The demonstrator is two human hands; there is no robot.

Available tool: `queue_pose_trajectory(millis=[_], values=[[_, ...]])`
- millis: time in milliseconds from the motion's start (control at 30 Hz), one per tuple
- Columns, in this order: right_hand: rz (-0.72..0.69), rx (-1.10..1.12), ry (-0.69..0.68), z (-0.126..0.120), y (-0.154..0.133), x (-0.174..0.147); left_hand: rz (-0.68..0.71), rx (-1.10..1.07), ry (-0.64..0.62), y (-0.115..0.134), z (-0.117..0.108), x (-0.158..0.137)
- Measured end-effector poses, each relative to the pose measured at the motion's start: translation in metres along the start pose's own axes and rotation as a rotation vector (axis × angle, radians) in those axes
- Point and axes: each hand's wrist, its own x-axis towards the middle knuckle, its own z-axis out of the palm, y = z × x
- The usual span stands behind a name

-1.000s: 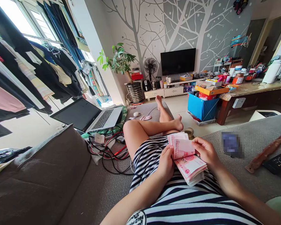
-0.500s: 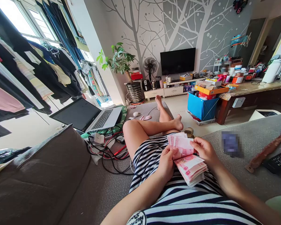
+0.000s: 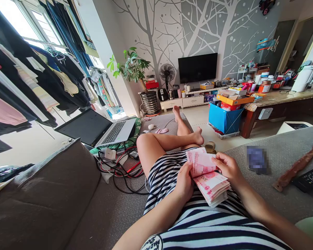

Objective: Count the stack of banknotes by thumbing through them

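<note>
A thick stack of pink banknotes [image 3: 211, 189] marked 100 is held over my lap, its lower half hanging toward my belly. Its upper part is folded back, so pink note faces [image 3: 200, 161] stand up between my hands. My left hand [image 3: 184, 178] grips the stack from the left, thumb along the fold. On the right, my right hand [image 3: 228, 168] pinches the edge of the raised notes between thumb and fingers. Some fingers of both hands are hidden behind the notes. Beneath them lies striped black-and-white clothing [image 3: 169, 170].
An open laptop [image 3: 112, 133] sits on the sofa at left, beside tangled cables [image 3: 125, 173]. To the right on the sofa lie a blurred phone-like object [image 3: 257, 159], a brown stick-like object [image 3: 299, 165] and a black remote [image 3: 310, 178]. A cluttered table [image 3: 273, 99] stands beyond.
My left thumb has drawn back slightly to the left along the raised notes. The raised notes have shifted a little; both hands stay on the stack.
</note>
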Motion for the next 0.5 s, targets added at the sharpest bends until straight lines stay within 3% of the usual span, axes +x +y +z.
queue_pose_trajectory(millis=[500], values=[[-0.02,-0.022,0.005,-0.0019,0.0036,0.0006,-0.001,0.023,0.033,0.002,0.0023,0.0008]])
